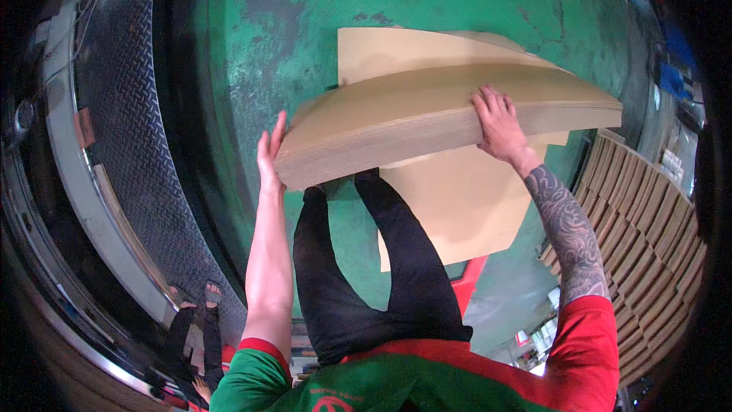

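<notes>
A thick stack of brown cardboard sheets spans the space in front of me, bowed upward along its length, its layered cut edge turned toward me. My left hand presses against the left end of the stack, fingers stretched out straight along it. On the near edge toward the right, my right hand grips the stack, its fingers bent over the top face. Beneath and behind it lie larger loose cardboard sheets. The underside of the stack is hidden, so I cannot tell what bears it.
Green floor surrounds the sheets. Rows of stacked cardboard stand at the right. A red bar shows beside my legs. At the left runs a dark tread-plate strip; another person's foot is at the lower left.
</notes>
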`<action>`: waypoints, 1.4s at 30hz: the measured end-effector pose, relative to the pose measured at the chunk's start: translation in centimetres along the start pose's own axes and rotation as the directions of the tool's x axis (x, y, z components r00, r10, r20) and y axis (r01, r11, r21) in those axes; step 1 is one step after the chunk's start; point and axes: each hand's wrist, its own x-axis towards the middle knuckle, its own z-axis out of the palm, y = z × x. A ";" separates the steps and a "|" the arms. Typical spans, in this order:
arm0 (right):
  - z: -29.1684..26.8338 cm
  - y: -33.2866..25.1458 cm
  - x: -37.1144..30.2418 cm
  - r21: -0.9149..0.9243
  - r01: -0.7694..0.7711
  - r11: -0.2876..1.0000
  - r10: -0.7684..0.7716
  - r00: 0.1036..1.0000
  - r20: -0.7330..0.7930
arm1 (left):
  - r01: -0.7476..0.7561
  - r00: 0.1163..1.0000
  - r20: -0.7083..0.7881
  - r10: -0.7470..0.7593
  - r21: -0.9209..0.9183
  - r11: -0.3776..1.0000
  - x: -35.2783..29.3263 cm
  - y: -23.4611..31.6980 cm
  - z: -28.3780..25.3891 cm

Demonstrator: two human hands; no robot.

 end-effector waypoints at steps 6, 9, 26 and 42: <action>0.4 0.6 1.0 0.048 0.015 0.999 -0.013 0.999 -0.040 | -0.074 0.993 0.094 0.070 0.043 0.996 0.6 -0.2 -0.1; 0.1 0.6 1.6 0.126 0.029 0.992 -0.033 0.999 0.030 | -0.142 0.987 0.076 0.143 -0.021 0.990 1.2 -1.1 -0.2; -0.2 -0.9 0.5 -0.030 0.017 0.999 -0.016 0.998 0.062 | -0.507 0.831 0.545 -0.106 0.823 0.256 3.5 -0.2 -7.7; -25.6 -8.6 -21.2 0.239 0.309 0.920 -0.245 0.933 -0.265 | -0.646 0.494 0.300 0.816 0.755 0.114 -39.7 24.8 3.5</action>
